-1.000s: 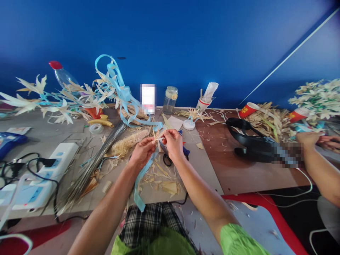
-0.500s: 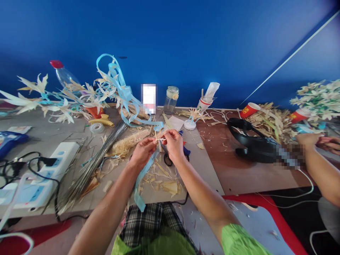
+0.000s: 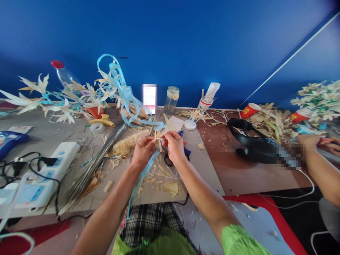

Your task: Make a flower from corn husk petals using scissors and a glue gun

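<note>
Both hands meet over the middle of the table, pinching a thin pale husk strip (image 3: 160,138) between them. My left hand (image 3: 142,150) is closed, thumb against forefinger, on the strip's left part. The fingers of my right hand (image 3: 174,146) are closed on its other end. A light blue ribbon (image 3: 145,172) hangs below my left hand towards my lap; its upper end is hidden by the fingers. Behind the hands, blue ribbon loops (image 3: 124,90) hang over pale husk flowers (image 3: 94,94). Black-handled scissors (image 3: 168,160) lie partly hidden beneath my right hand.
Left lie a corncob (image 3: 131,141), a bundle of thin wires (image 3: 98,159) and a white power strip (image 3: 50,177) with cables. A glass jar (image 3: 171,101) and a cup (image 3: 204,104) stand behind. Right are a black headset-like object (image 3: 251,145) and another person's forearm (image 3: 322,170).
The hanging blue ribbon has swung left and now shows narrower, its lower end over my lap. My hands stay nearly in place, with the strip stretched between them.
</note>
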Available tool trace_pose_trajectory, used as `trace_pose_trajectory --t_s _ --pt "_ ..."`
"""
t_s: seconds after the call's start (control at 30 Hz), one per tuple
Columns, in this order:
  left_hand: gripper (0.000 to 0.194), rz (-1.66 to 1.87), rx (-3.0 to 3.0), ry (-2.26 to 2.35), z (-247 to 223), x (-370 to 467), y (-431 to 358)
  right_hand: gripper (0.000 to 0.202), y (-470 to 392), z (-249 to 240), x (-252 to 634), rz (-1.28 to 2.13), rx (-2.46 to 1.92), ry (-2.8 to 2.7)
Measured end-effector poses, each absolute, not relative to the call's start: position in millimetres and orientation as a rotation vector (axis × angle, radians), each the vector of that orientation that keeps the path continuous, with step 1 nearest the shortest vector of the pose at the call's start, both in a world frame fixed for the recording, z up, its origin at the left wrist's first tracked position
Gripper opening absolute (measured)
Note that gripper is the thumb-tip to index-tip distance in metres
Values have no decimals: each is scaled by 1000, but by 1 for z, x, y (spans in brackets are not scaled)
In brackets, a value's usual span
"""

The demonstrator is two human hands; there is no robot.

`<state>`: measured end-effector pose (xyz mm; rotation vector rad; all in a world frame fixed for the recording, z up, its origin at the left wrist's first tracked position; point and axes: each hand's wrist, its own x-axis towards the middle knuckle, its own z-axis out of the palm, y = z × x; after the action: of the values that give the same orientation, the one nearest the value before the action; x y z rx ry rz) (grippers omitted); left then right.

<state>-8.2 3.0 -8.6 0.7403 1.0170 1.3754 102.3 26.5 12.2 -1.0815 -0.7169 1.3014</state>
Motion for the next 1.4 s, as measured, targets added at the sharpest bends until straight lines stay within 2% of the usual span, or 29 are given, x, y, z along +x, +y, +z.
trace_pose_trajectory --t_s 0.37,1.07,1.17,1.4 --pt "18 1423 947 1173 -11 -8 2 15 27 7 103 1340 -1045 -684" --pt "26 1379 714 1020 -4 -8 1 21 27 7 105 1501 -949 -489" --pt "25 1391 703 1015 -4 -9 1 12 25 4 101 1504 -953 -555" --pt "24 1416 795 1035 -10 -9 3 8 16 -3 92 1424 -1027 -890"
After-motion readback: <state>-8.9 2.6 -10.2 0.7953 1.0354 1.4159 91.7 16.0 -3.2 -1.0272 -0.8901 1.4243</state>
